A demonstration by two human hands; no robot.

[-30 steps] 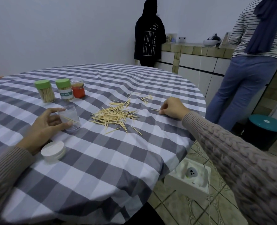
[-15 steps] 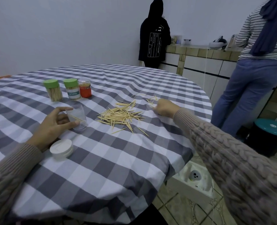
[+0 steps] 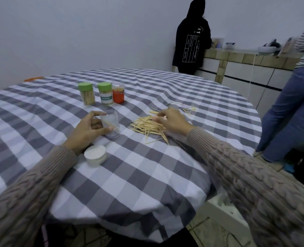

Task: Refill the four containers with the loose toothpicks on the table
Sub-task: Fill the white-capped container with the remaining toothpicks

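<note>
Checked cloth in grey and white covers the round table (image 3: 130, 184), which fills most of the head view. Behind it a person in a black hooded top (image 3: 192, 36) faces a tiled counter (image 3: 245, 57), and a second person in blue jeans (image 3: 290, 111) stands at the right edge. Both of the wearer's arms reach in, in knitted beige sleeves. The left hand (image 3: 87, 131) is curled around a clear open container (image 3: 110, 124) that stands upright on the cloth with at least one toothpick leaning inside it; thumb and fingers wrap its sides. The right hand (image 3: 172, 120) rests over the far side of the pile of loose toothpicks (image 3: 147, 126), fingers bent down and tips drawn together on the sticks; whether it has any pinched I cannot tell. A few stray toothpicks (image 3: 188, 108) lie apart beyond that hand. Farther back stand three containers in a row: a green-lidded jar (image 3: 86, 94) full of sticks, a second green-lidded jar with a label (image 3: 105, 93) just beside it, and an orange container (image 3: 118, 95) touching that one. A white lid (image 3: 95, 154) lies flat near the left wrist.
</note>
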